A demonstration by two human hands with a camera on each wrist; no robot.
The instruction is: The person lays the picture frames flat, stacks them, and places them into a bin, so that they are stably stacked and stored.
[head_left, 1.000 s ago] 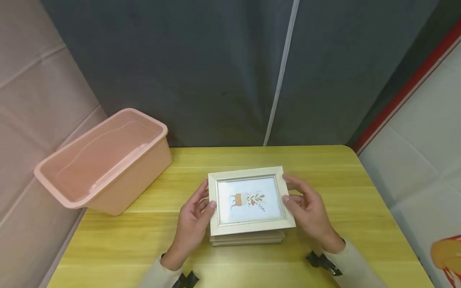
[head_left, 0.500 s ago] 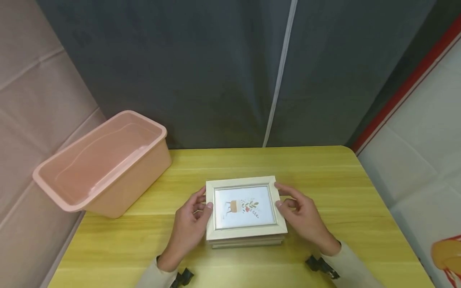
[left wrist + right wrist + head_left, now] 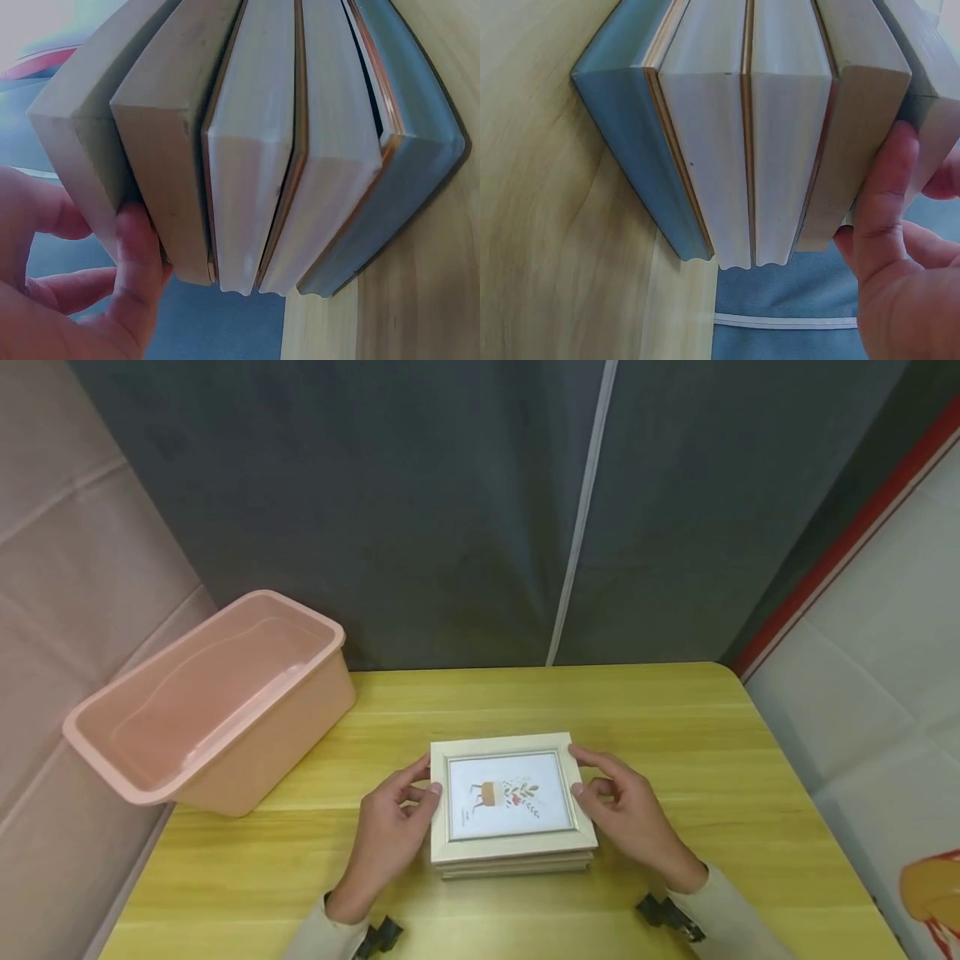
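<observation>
A cream picture frame [image 3: 513, 847] with a plant-in-a-pot print, lying sideways, tops a stack of several frames on the table. My left hand [image 3: 390, 827] grips its left edge, thumb at the upper rim, and my right hand [image 3: 630, 814] holds the right edge likewise. In the left wrist view, a finger [image 3: 137, 255] reaches into the slit between the top frame [image 3: 86, 135] and a tan frame [image 3: 169, 142] below it. The right wrist view shows the same on the other side, above white frames [image 3: 787, 150] and a blue-grey bottom frame [image 3: 630, 127].
On the table's left stands a pink plastic tub [image 3: 277, 727], tilted toward the wall side. A dark grey curtain [image 3: 450, 527] hangs behind the yellow wood-grain table [image 3: 645, 702]. White panels [image 3: 885, 693] with a red border rise on the right.
Both hands have lowered the top frame onto the stack, bringing it slightly left and toward me. It now lines up more closely with the frames below. The last half second shows little motion.
</observation>
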